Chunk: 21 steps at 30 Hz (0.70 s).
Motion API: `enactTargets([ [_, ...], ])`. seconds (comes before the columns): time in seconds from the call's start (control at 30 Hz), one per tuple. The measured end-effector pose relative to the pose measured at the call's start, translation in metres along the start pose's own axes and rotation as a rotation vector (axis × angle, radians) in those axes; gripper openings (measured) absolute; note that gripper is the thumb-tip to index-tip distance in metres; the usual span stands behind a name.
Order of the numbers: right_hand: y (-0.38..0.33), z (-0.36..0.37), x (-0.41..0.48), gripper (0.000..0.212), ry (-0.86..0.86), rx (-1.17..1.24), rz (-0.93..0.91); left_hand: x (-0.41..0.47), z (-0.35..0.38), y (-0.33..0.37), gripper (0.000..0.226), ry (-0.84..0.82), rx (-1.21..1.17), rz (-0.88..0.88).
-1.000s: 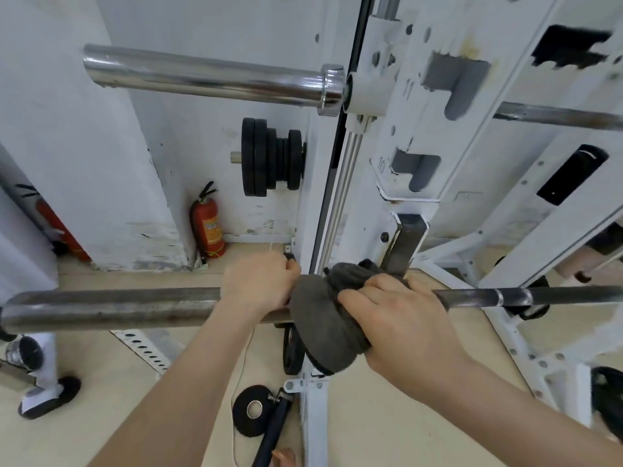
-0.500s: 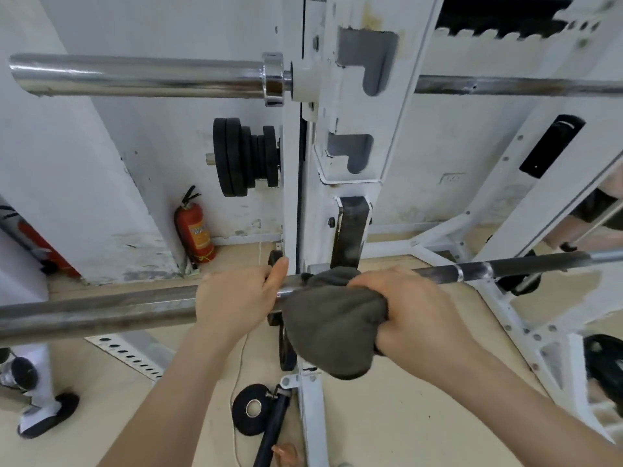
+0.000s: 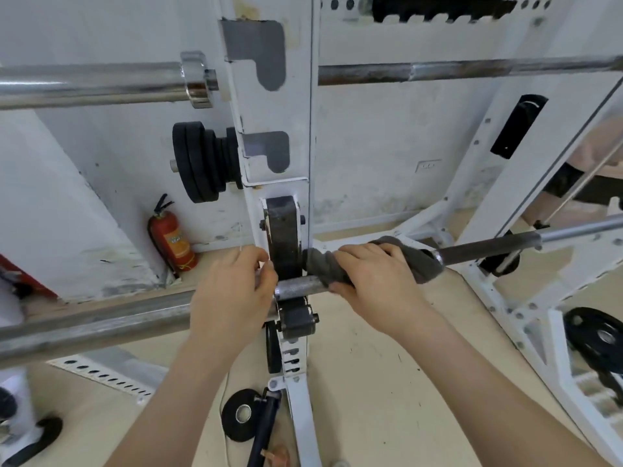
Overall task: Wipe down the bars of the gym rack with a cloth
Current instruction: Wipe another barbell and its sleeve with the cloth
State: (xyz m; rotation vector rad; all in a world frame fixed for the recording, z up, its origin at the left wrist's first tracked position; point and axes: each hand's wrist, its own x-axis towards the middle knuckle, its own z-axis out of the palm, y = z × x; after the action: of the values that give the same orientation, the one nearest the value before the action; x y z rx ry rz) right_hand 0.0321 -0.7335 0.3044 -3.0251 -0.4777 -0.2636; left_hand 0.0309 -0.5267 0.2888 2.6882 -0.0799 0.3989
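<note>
A long steel barbell (image 3: 488,252) runs across the view at waist height, resting in a black hook (image 3: 282,230) on the white rack upright (image 3: 273,106). My right hand (image 3: 374,281) presses a dark grey cloth (image 3: 423,262) around the thin knurled shaft, just right of the hook. My left hand (image 3: 232,298) wraps over the bar's thick sleeve (image 3: 94,326) just left of the hook. A short bare stretch of shaft shows between the two hands. A second chrome barbell (image 3: 101,84) sits higher up on the rack.
Black weight plates (image 3: 202,161) hang on a peg left of the upright. A red fire extinguisher (image 3: 172,239) stands by the wall. A black plate (image 3: 241,414) lies on the floor near the rack foot, another plate (image 3: 603,335) at right. A person's leg (image 3: 586,183) shows far right.
My right hand has slid the cloth rightward along the shaft, away from the left hand, baring knurled bar between them. The view has shifted right and closer.
</note>
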Motion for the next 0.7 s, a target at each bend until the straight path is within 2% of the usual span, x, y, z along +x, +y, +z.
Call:
enactTargets([
  [0.07,0.005,-0.011,-0.001,0.023,0.068,0.044,-0.008,-0.001,0.010,-0.001,0.036,0.006,0.121,0.007],
  [0.17,0.020,-0.052,-0.006,0.036,0.191,0.395,0.153,-0.001,0.012,0.001,0.040,0.024,0.230,0.006],
  [0.27,0.036,-0.093,-0.009,0.049,0.351,0.816,0.325,0.002,0.013,-0.001,0.037,0.005,0.227,-0.039],
  [0.3,0.038,-0.099,-0.011,0.050,0.384,0.882,0.345,0.003,0.012,-0.001,0.036,0.002,0.221,-0.043],
  [0.33,0.034,-0.100,-0.012,0.048,0.396,0.847,0.337,0.003,0.011,0.000,0.034,0.004,0.210,-0.045],
  [0.43,0.009,-0.056,-0.004,0.031,0.333,0.533,0.223,0.000,0.010,0.003,0.037,0.017,0.163,-0.056],
  [0.5,-0.019,-0.009,0.002,0.045,0.078,0.357,0.223,-0.001,0.010,0.004,0.042,0.034,0.162,-0.031],
  [0.53,-0.030,0.018,0.006,0.047,0.020,0.246,0.235,-0.002,0.011,0.002,0.043,0.048,0.168,-0.008],
  [0.6,-0.039,0.043,0.012,0.040,0.070,0.149,0.250,-0.006,0.014,0.000,0.041,0.069,0.166,0.041],
  [0.63,-0.035,0.045,0.016,0.038,0.130,0.125,0.243,-0.009,0.015,-0.001,0.038,0.074,0.178,0.060],
  [0.7,-0.018,0.037,0.020,0.037,0.140,0.054,0.180,-0.012,0.017,-0.004,0.033,0.087,0.222,0.086],
])
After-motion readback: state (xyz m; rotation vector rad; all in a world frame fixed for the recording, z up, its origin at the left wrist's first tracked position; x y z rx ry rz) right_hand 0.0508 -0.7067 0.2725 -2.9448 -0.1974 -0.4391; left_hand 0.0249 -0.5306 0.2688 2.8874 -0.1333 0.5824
